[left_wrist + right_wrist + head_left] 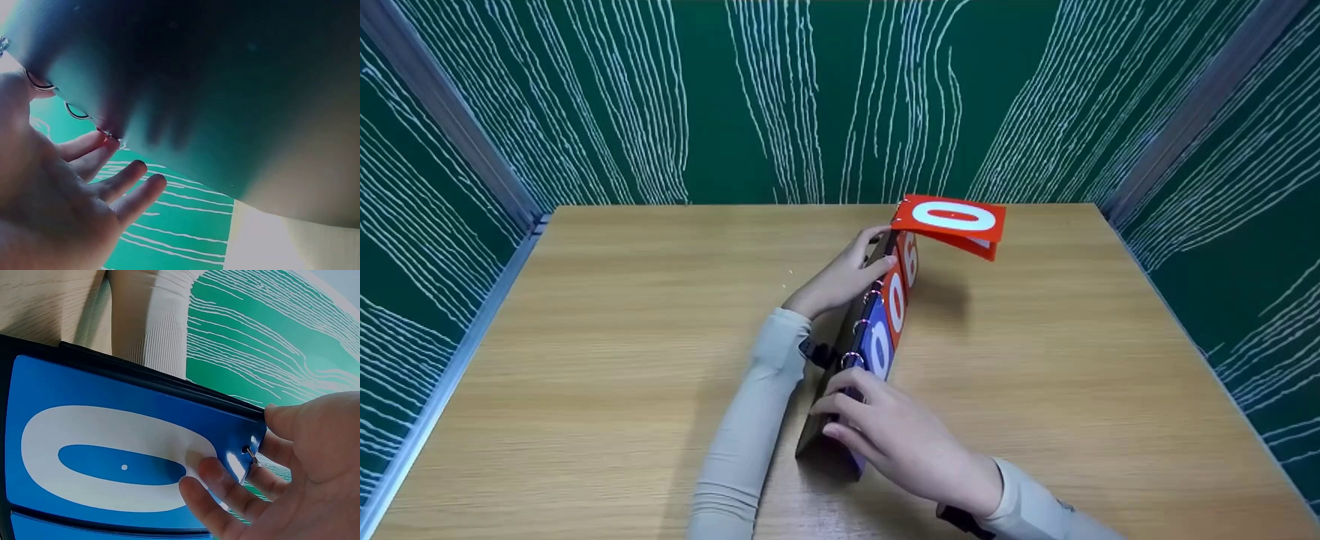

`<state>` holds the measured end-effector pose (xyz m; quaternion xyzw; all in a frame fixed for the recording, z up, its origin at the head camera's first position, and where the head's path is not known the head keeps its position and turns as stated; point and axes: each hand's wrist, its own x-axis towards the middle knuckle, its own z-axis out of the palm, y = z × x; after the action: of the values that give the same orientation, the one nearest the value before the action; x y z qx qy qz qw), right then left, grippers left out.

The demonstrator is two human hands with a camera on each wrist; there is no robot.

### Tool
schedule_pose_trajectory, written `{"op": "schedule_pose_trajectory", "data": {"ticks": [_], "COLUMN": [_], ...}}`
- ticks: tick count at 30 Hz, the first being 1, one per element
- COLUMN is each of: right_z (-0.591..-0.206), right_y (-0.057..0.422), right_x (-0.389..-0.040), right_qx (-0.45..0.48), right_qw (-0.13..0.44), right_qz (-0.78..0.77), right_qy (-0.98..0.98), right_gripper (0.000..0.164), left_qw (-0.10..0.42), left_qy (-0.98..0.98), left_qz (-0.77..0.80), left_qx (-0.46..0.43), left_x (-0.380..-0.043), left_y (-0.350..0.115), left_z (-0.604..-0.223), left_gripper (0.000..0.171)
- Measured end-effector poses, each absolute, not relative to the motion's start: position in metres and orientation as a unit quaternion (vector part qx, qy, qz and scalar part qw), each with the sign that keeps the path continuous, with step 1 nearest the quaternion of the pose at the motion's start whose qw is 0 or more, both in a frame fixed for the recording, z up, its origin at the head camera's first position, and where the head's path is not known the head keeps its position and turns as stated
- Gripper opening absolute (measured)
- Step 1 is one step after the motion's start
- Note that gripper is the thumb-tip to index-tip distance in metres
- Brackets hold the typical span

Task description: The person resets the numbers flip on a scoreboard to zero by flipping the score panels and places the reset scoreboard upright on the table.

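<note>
A flip scoreboard (pixel 895 301) stands tent-like on the table, its long top edge running away from me. Its cards are red and blue with white digits, hung on metal rings. At the far end a red card (pixel 952 216) reading 0 sticks out sideways. My left hand (pixel 840 277) grips the top edge near that end, thumb over the card side, other fingers behind. In the left wrist view, the dark back (pixel 225 112) fills much of the picture. My right hand (pixel 911 442) holds the near end's top edge beside a blue 0 card (pixel 50 388) and its ring.
The wooden table (pixel 607 322) extends on both sides of the scoreboard. Green panels (pixel 720 105) with white wavy lines rise behind and beside it, with grey posts (pixel 1200 112) at the corners.
</note>
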<state>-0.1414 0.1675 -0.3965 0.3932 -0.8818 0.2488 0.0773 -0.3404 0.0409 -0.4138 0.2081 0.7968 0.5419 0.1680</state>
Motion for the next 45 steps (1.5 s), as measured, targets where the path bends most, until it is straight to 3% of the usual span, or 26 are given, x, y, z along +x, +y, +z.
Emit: {"op": "schedule_pose_trajectory", "data": {"ticks": [12, 36, 40, 45], "right_z": [-0.395, -0.391, -0.387, -0.389], "right_y": [0.166, 0.168, 0.17, 0.174], "right_x": [-0.133, -0.126, -0.129, -0.135], "right_qx": [0.395, 0.391, 0.367, 0.351], "right_qw": [0.089, 0.071, 0.052, 0.07], "right_qz": [0.249, 0.252, 0.26, 0.306], "right_qy": [-0.88, -0.882, -0.892, -0.882], "right_gripper": [0.021, 0.023, 0.027, 0.033], "left_qw": [0.166, 0.192, 0.171, 0.101], "left_qy": [0.799, 0.792, 0.814, 0.877], "left_qz": [0.524, 0.543, 0.529, 0.447], "left_qx": [0.244, 0.205, 0.169, 0.144], "left_x": [-0.333, -0.315, -0.309, -0.298], "left_y": [0.04, 0.032, 0.028, 0.014], "left_z": [-0.411, -0.4, -0.401, -0.403], "left_gripper": [0.052, 0.055, 0.049, 0.048]}}
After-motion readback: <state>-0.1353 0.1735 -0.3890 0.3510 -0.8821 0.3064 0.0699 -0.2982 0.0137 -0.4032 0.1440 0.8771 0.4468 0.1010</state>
